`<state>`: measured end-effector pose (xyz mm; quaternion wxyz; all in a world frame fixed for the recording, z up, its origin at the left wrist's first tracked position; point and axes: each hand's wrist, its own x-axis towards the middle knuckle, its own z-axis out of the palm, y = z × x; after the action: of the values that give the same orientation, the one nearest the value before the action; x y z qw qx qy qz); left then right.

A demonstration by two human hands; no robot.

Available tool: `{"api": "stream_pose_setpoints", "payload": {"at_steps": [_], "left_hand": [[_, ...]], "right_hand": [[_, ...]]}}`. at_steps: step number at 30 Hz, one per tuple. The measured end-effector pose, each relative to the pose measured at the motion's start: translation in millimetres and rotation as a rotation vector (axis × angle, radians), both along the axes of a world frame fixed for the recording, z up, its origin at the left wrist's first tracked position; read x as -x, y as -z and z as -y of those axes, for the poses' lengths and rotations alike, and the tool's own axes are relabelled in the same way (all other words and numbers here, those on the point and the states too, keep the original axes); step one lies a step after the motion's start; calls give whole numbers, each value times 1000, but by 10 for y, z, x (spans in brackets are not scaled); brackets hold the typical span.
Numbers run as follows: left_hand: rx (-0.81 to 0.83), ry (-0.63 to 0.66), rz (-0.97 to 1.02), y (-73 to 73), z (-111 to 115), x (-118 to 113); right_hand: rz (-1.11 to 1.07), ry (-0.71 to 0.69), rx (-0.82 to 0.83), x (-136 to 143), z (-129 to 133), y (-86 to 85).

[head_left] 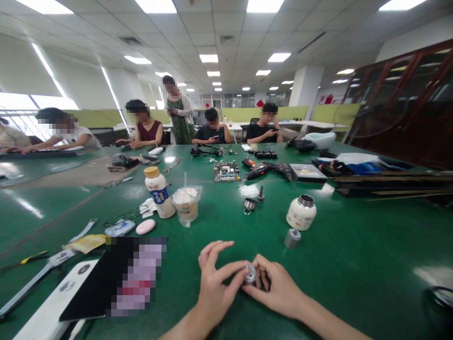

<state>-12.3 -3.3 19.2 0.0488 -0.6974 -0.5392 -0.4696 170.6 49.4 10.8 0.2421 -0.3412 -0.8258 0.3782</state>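
Both your left hand [212, 283] and right hand [279, 288] pinch the metal part [249, 274], just in front of the cap [292, 238]. Small, shiny; loosen fingers and it'll likely roll off.

Bright, even light from ceiling panels [155, 5], glare patches on the green table [354, 264], fisheye-bent, soft edges.
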Motion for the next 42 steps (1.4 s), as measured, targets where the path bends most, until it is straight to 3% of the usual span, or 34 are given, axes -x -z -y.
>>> {"api": "stream_pose_setpoints", "payload": {"at_steps": [3,12,15,19,26,31,36,42], "left_hand": [[58,68,-21,15,47,-54],[131,60,-11,35,25,-52],[165,91,-34,43,34,-43],[268,99,-75,70,42,-41],[337,82,-135,95,11,-61],[335,98,-123,106,-12,-44],[354,97,-120,95,-7,-46],[399,143,-95,74,-21,-64]], "right_hand": [[-18,-14,-11,-1,1,13],[-39,-14,22,1,17,20],[-119,-59,61,-47,-9,13],[-264,-9,45,-163,-67,-10],[-74,-28,-158,-88,-9,-37],[-75,151,-117,17,-16,-125],[-111,351,-183,-115,-251,-146],[217,257,-267,-229,-386,35]]}}
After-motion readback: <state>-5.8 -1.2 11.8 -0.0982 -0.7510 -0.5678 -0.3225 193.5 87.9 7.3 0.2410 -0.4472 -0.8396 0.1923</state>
